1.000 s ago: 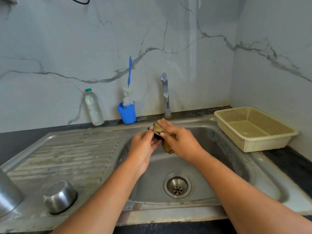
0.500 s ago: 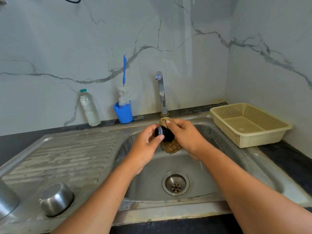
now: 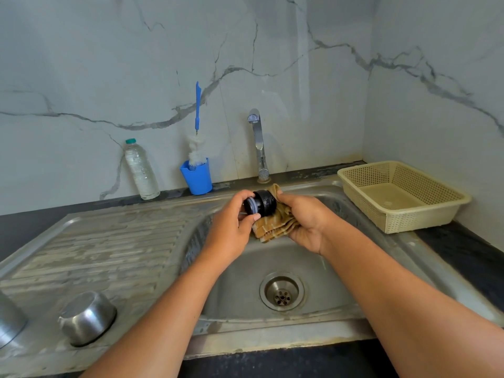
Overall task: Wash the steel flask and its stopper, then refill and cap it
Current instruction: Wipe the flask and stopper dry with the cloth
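The left hand (image 3: 231,227) pinches the black stopper (image 3: 261,203) between thumb and fingertips over the sink (image 3: 240,282). Just to its right, the right hand (image 3: 302,222) grips a tan cloth (image 3: 274,229) held against the stopper's side. Beyond both hands stands the tap (image 3: 257,143). Left of the left hand sit a blue cup (image 3: 197,178) and a plastic bottle (image 3: 140,170); right of the right hand, a cream basket (image 3: 403,214).

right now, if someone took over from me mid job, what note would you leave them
Left hand pinches the black stopper over the sink.
Right hand holds the brown cloth against it.
A steel body, likely the flask, shows only at the left edge of the drainboard; a steel cup sits upside down beside it.
Done: stopper out, cloth on it; the flask's state cannot be told.
Left: finish the stopper, refill the flask, cap it.
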`<state>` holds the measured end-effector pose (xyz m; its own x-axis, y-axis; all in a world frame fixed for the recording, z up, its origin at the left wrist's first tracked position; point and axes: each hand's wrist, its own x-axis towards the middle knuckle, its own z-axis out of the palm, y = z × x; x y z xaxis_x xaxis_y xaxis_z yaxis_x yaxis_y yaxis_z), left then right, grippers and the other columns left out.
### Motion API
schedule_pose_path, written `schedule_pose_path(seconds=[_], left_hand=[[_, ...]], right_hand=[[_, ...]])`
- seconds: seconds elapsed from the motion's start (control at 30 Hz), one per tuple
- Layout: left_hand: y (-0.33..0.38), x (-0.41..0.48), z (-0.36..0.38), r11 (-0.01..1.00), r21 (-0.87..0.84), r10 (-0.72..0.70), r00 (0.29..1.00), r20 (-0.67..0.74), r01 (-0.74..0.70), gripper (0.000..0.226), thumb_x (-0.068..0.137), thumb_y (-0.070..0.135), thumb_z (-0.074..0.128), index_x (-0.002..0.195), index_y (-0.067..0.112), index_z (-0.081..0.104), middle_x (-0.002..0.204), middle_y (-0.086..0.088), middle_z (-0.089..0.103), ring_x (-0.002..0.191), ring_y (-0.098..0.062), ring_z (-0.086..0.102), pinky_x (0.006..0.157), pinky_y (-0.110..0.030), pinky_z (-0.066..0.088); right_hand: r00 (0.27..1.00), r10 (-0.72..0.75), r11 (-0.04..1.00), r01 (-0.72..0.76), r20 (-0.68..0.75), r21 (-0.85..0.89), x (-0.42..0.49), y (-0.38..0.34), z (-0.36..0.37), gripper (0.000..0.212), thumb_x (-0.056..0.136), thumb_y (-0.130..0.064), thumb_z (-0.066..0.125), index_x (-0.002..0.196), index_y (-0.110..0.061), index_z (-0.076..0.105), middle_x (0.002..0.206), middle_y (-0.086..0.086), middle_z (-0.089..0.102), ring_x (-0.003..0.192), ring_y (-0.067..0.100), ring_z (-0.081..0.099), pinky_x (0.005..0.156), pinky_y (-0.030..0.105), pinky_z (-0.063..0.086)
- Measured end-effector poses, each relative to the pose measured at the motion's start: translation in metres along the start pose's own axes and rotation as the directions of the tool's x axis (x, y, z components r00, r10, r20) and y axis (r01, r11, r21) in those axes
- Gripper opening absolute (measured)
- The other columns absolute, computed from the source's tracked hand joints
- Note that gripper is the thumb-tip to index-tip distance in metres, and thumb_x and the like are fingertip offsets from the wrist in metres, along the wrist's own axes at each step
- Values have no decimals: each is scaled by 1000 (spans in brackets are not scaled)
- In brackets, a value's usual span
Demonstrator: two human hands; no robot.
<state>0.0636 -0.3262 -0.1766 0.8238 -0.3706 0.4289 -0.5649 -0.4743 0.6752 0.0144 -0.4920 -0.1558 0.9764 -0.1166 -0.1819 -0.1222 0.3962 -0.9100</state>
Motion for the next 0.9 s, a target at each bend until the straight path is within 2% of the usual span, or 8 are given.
schedule_pose_path(seconds=[0.17, 0.3, 0.4, 0.5, 0.6, 0.67, 0.77, 0.9], left_hand=[[-1, 3, 2, 997, 80, -13, 998, -55, 17, 45, 98, 15, 69, 140, 20, 53, 131, -11, 67, 115, -23, 67, 100, -45, 56], [1, 4, 3, 995, 98, -22, 991, -133, 35, 46, 95, 15, 74, 137, 16, 56, 125, -9, 68, 105, -18, 68, 92, -34, 57], [2, 2, 1, 994, 101, -11, 985, -174, 29, 41, 92, 14, 77, 128, 15, 59, 118, -6, 68, 98, -14, 67, 79, -24, 53], [3, -1, 1, 997, 75, 40, 981, -191, -26, 37, 89, 17, 81, 120, 17, 61, 113, -2, 69, 91, -12, 68, 74, -24, 56], [5, -2, 2, 999, -39, 28, 984, -176, -35, 36, 87, 20, 83, 116, 17, 62, 104, 1, 73, 87, -5, 71, 77, -30, 62], [6, -3, 4, 988, -151, -17, 988, -156, -7, 35, 88, 20, 83, 115, 17, 62, 102, 3, 75, 86, -3, 71, 81, -33, 62], [9, -3, 6, 936, -349, -103, 986, -131, 51, 42, 92, 18, 78, 126, 22, 54, 106, 0, 76, 95, -10, 72, 90, -36, 60], [9, -2, 2, 833, -540, -150, 989, -19, 116, 37, 101, 13, 65, 133, 29, 59, 112, -3, 77, 108, -19, 73, 94, -34, 59]], right_hand=[[997, -61, 998, 60, -50, -13, -2, -3, 5, 29, 106, -22, 54, 124, -1, 64, 111, 24, 74, 108, 38, 71, 102, 55, 53], [992, -123, 991, 123, -12, -48, -7, -3, 9, 31, 107, -21, 52, 121, 4, 64, 114, 29, 71, 102, 38, 70, 101, 53, 54], [988, -149, 983, 152, 35, -103, -7, 0, 12, 35, 108, -24, 49, 120, 6, 63, 101, 28, 70, 89, 34, 68, 94, 51, 55], [987, -150, 980, 156, 57, -123, -6, 5, 14, 39, 110, -25, 45, 123, 9, 61, 105, 34, 67, 93, 41, 66, 99, 56, 52], [986, -160, 984, 164, 49, -74, -3, 8, 14, 37, 111, -25, 43, 126, 4, 61, 119, 34, 67, 111, 46, 67, 102, 56, 53], [984, -173, 984, 175, 51, -28, -3, 10, 14, 34, 110, -26, 44, 125, -1, 62, 120, 29, 69, 113, 42, 68, 102, 55, 53], [971, -220, 976, 220, 95, 9, -3, 12, 13, 31, 109, -25, 47, 125, -6, 65, 118, 24, 71, 114, 41, 68, 103, 55, 52], [945, -295, 955, 297, 141, 11, -5, 13, 12, 26, 104, -18, 59, 126, -10, 69, 113, 23, 73, 91, 29, 71, 77, 40, 58]])
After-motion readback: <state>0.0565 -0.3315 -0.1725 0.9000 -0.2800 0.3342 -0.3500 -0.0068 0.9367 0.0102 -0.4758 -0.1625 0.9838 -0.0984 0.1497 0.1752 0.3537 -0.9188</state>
